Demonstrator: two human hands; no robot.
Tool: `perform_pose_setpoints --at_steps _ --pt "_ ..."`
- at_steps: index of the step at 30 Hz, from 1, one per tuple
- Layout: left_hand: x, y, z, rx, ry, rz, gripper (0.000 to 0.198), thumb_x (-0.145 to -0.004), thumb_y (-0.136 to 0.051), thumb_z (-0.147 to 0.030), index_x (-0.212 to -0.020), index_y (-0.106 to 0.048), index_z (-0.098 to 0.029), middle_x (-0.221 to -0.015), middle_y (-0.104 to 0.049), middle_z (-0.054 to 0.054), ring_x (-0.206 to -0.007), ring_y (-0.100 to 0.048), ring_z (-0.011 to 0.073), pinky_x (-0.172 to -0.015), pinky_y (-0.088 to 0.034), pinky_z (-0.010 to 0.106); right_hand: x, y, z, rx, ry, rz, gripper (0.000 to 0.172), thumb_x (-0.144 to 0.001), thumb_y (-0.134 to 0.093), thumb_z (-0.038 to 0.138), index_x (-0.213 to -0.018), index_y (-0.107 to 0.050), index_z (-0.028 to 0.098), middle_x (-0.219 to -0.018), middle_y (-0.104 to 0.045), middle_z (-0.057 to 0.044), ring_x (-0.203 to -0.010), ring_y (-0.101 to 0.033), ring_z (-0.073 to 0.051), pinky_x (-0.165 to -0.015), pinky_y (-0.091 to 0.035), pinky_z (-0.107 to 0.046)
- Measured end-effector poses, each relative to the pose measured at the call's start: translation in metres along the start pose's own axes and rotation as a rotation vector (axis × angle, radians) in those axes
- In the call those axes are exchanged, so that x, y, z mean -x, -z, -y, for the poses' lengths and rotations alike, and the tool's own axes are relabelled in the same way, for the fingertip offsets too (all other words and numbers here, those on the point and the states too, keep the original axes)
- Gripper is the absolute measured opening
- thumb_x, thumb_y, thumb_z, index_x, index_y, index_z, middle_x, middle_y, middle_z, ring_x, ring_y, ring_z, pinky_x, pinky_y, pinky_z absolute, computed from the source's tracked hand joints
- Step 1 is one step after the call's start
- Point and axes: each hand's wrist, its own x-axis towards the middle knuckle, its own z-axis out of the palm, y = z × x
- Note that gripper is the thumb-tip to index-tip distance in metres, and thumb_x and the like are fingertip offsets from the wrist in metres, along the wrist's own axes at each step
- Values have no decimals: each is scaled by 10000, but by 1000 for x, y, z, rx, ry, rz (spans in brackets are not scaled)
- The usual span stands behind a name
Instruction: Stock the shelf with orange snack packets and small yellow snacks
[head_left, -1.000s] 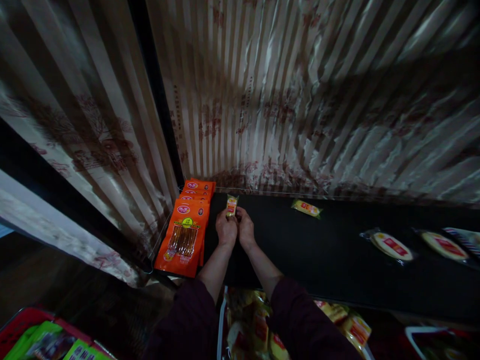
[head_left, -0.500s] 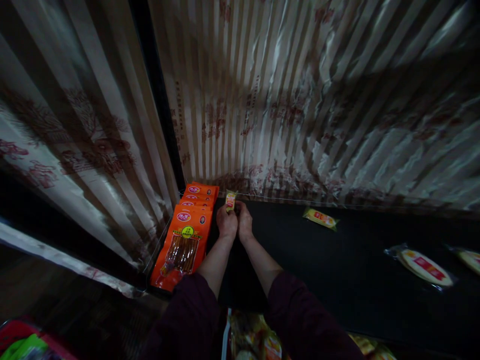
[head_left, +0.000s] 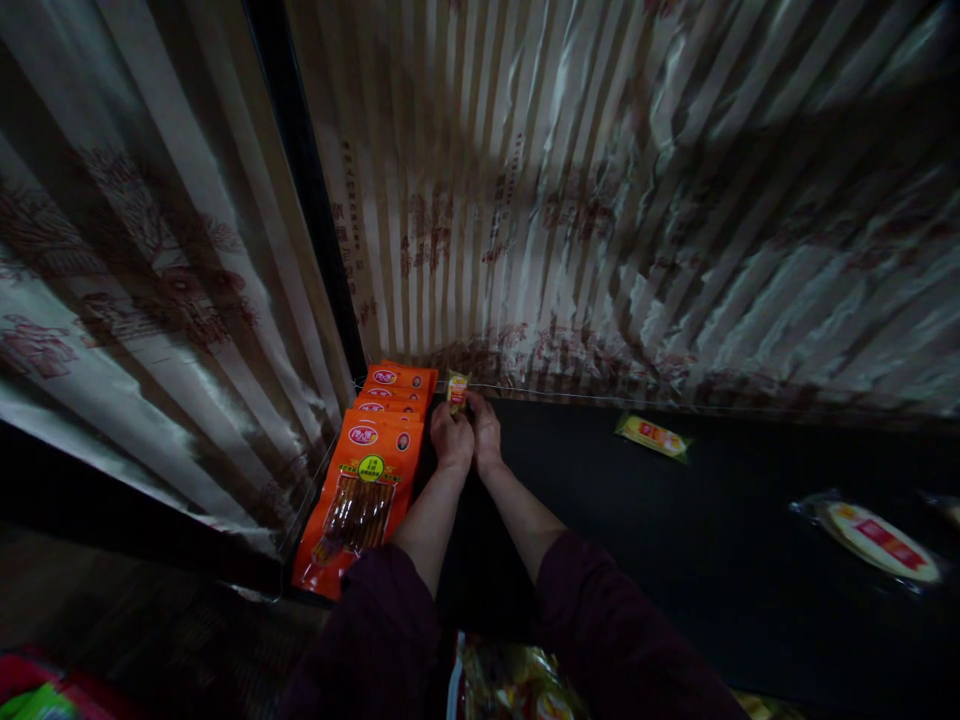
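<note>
Both my hands are together at the back of a black shelf [head_left: 600, 540]. Between them a small yellow snack packet [head_left: 457, 391] with a red and white label stands roughly upright against the back. My left hand [head_left: 452, 438] is closed on its lower left side. My right hand [head_left: 485, 432] is at its right edge, fingers curled in and partly hidden; whether it grips the packet I cannot tell. Just left of my left hand lies an overlapping row of orange snack bags [head_left: 375, 440], the front one with a clear window showing brown sticks.
A similar yellow packet [head_left: 652, 437] lies to the right, and a larger oval wrapped packet [head_left: 881, 540] farther right. Below my arms is a container of wrapped packets [head_left: 514, 680]. Striped, printed sheeting [head_left: 600, 250] covers the back and left, with a dark post [head_left: 307, 170] at the corner.
The held packet has shifted slightly up and left, nearer the back sheeting, and my hands have moved a little with it. The view has turned slightly.
</note>
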Motion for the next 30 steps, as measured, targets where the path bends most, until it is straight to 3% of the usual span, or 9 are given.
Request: perform_pose_setpoints --at_steps 11,20,30 --pt "-9 -8 10 25 -10 -59 365 -809 -439 -126 -1122 -619 -186 -1309 -571 83 -1264 -472 181 -1082 -327 288 2 -5 1 62 38 40 429 -731 -510 181 -1143 -601 257 -1053 -615 -49 -933 -570 -201 -867 -470 -347" --pt "-11 -1 11 7 -5 5 404 -837 -420 -128 -1210 -572 -126 -1383 -499 127 -1312 -420 178 -1109 -279 274 5 -9 6 137 4 42 454 -762 -514 197 -1208 -556 271 -1090 -580 -69 -993 -542 -233 -875 -454 -373" --pt "-6 0 12 36 12 6 387 -842 -416 -147 -1192 -579 -163 -1399 -483 99 -1321 -404 165 -1104 -281 261 14 -9 7 143 9 1 461 -755 -508 197 -1207 -554 279 -1139 -559 -64 -986 -540 -215 -870 -460 -367"
